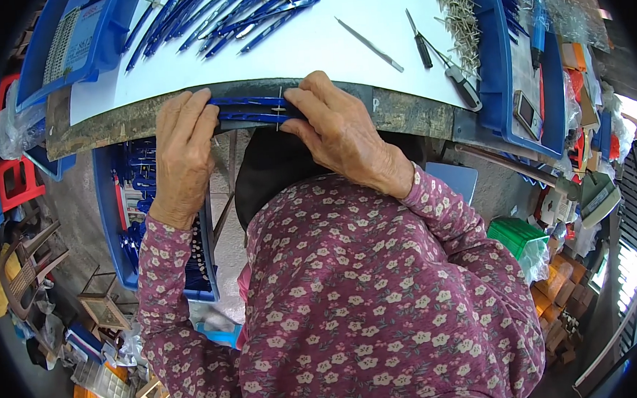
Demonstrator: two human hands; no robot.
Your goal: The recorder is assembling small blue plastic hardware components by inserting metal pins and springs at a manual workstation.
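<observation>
Two long blue strips, lying nearly parallel with thin silvery cross-shaped metal pieces at their right end, are held at the near edge of the worktable. My left hand is closed on the left end of the strips. At the other end, my right hand pinches them beside the metal pieces, thumb below and fingers above. Beyond my hands, a heap of similar blue strips with metal crosses lies on the white sheet.
Tweezers, a small black-handled tool and a screwdriver lie right of centre. Small metal pins are piled beside a blue tray. Another blue bin stands far left; a blue crate of blue parts sits below the table.
</observation>
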